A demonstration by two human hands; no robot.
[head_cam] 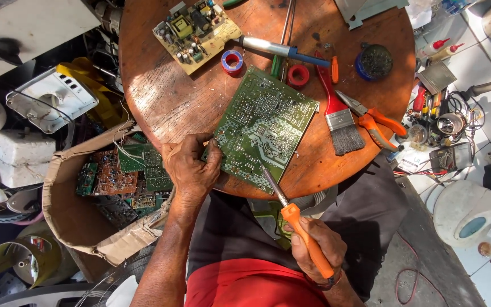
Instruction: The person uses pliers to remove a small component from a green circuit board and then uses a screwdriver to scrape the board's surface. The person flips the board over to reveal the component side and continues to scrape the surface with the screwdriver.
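A green circuit board (265, 128) lies solder-side up near the front edge of a round wooden table (160, 85). My left hand (190, 167) pinches the board's left corner between thumb and fingers. My right hand (318, 244) grips the orange handle of a soldering iron (291, 213), held low over my lap. The iron's metal tip rests on the board's lower edge.
On the table lie a second, yellowish circuit board (195, 33), blue (232, 60) and red (298, 74) tape rolls, a red-handled brush (336, 111), orange pliers (376, 122), a desoldering pump (282, 50) and a round tin (374, 61). A cardboard box (69, 210) of boards stands at the left.
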